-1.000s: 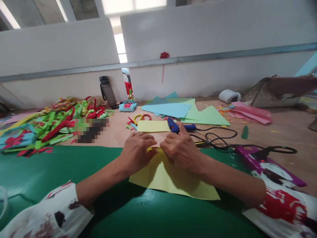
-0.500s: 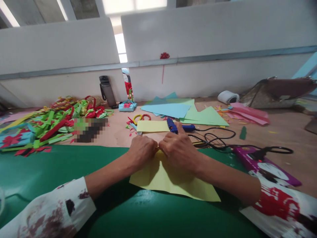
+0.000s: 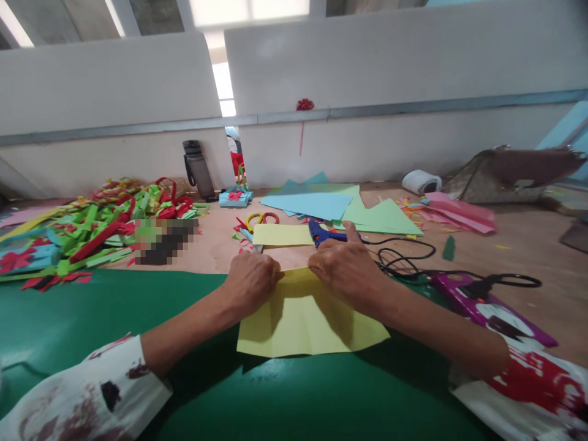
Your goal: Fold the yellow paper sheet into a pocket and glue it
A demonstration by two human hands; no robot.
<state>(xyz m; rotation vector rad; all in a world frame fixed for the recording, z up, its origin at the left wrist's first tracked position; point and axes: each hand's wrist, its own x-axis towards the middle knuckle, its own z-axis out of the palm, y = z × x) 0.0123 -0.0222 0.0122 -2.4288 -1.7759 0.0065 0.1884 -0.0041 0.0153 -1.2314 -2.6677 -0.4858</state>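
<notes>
While left hand and right hand pinch matte, flared yellow paper, glossy green cover beneath.

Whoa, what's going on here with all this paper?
A person is pinching the far edge of a yellow sheet with the left hand and the right hand. The sheet spreads back toward the person over a green cover. Beyond the hands lie a blue glue gun, a yellow strip and scissors. Colorful paper strips are heaped to the left.
</notes>
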